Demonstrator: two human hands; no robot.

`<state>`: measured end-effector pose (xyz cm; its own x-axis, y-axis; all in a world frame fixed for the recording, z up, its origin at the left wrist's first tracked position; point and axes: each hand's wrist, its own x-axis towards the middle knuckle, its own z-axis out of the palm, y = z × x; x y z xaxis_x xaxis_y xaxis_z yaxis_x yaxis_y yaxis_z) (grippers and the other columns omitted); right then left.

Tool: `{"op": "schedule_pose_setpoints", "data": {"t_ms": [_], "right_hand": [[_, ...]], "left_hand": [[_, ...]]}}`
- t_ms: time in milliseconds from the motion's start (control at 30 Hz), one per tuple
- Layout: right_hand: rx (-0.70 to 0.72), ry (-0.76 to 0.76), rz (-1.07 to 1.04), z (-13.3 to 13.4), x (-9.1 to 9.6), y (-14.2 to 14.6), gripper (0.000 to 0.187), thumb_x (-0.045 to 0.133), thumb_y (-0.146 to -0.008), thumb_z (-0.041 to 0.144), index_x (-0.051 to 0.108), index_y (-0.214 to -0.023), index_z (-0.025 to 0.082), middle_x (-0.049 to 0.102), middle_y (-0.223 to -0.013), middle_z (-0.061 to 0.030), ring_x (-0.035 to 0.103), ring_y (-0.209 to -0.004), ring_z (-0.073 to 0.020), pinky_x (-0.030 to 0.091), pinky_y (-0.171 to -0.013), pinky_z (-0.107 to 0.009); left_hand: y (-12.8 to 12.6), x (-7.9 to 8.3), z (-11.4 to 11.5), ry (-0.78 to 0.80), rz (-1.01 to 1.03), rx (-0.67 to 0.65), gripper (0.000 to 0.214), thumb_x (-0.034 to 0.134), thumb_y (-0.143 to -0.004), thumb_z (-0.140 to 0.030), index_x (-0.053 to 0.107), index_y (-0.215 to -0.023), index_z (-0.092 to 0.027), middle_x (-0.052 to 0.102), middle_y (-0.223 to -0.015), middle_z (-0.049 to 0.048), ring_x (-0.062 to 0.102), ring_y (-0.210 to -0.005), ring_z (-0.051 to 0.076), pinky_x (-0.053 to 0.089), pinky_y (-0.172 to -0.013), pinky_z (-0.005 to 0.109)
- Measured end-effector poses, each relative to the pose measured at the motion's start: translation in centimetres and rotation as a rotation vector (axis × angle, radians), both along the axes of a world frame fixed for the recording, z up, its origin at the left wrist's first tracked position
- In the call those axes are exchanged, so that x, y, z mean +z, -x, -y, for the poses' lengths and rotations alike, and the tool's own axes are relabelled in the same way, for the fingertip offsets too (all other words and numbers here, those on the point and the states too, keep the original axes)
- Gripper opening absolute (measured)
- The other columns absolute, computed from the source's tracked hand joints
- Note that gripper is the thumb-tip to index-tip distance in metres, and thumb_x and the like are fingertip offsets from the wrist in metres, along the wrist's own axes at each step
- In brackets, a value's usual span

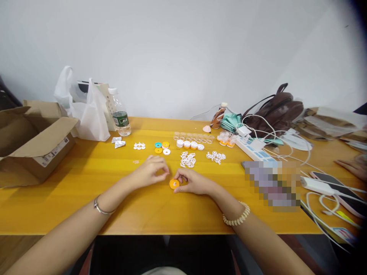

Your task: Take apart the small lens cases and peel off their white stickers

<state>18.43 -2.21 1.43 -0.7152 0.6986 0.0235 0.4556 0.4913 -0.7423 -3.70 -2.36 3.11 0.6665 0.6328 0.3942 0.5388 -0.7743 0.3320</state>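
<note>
On the table (137, 214), the right hand (192, 182) pinches an orange disc (172, 185) with a pale bit (174, 183) already in its middle, I can't tell if the left hand (150, 172) holds anything in its bent fingers, and white bits (188, 160) seem left to do.

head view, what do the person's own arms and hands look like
The left hand is ungloved, with a thin, silvery bangle around its forearm. The right hand is ungloved too; its forearm wears a thicker, cream-coloured band of ridged, bead-like segments. No sleeves show on either arm.
</note>
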Motion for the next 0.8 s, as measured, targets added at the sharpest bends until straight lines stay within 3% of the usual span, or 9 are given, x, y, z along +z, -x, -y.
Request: {"op": "schedule_pose_setpoints", "data": {"t_ms": [133, 233, 467, 600, 800], "right_hand": [[-0.003, -0.016, 0.014, -0.1, -0.2, -0.1, 0.034, 0.072, -0.067, 0.037, 0.055, -0.087, 0.016, 0.050, -0.074, 0.0025, 0.044, -0.067, -0.0101, 0.037, -0.061, -0.022], [-0.001, -0.019, 0.009, -0.1, -0.1, -0.1, 0.033, 0.072, -0.067, 0.036, 0.055, -0.087, 0.016, 0.050, -0.075, 0.0025, 0.045, -0.067, -0.0101, 0.037, -0.061, -0.022], [-0.004, 0.007, 0.002, -0.1, -0.1, -0.1, 0.033, 0.071, -0.067, 0.038, 0.055, -0.087, 0.017, 0.049, -0.075, 0.0028, 0.044, -0.067, -0.0103, 0.036, -0.061, -0.022], [-0.013, 0.032, 0.006, 0.0, 0.0, -0.1, 0.034, 0.072, -0.067, 0.037, 0.055, -0.088, 0.017, 0.049, -0.075, 0.0027, 0.043, -0.067, -0.0102, 0.036, -0.060, -0.022], [-0.011, 0.032, 0.007, -0.1, 0.0, -0.2, 0.035, 0.072, -0.066, 0.038, 0.055, -0.088, 0.017, 0.048, -0.075, 0.0030, 0.043, -0.067, -0.0102, 0.036, -0.061, -0.022]], "left_hand": [[1.8, 0.2, -1.4, 0.352, 0.226, 0.156, 0.015, 0.055, -0.077, -0.028, 0.061, -0.077, -0.014, 0.061, -0.077, 0.0027, 0.056, -0.073, 0.013, 0.043, -0.067, 0.024], [1.9, 0.0, -1.7, 0.494, 0.294, 0.184, 0.020, 0.055, -0.076, -0.032, 0.061, -0.077, -0.013, 0.060, -0.071, 0.0019, 0.055, -0.066, 0.012, 0.043, -0.063, 0.023], [1.9, 0.7, -1.8, 0.559, 0.304, 0.205, 0.018, 0.055, -0.071, -0.031, 0.059, -0.074, -0.014, 0.060, -0.065, 0.0009, 0.055, -0.061, 0.012, 0.043, -0.060, 0.022], [4.8, 1.9, -2.9, 0.568, 0.256, 0.325, 0.019, 0.057, -0.066, -0.031, 0.062, -0.072, -0.014, 0.063, -0.070, 0.0020, 0.056, -0.065, 0.014, 0.043, -0.063, 0.023], [9.0, 2.4, -4.1, 0.664, -0.032, 0.530, 0.025, 0.059, -0.061, -0.038, 0.067, -0.068, -0.016, 0.065, -0.069, 0.0005, 0.056, -0.068, 0.017, 0.039, -0.058, 0.021]]}}
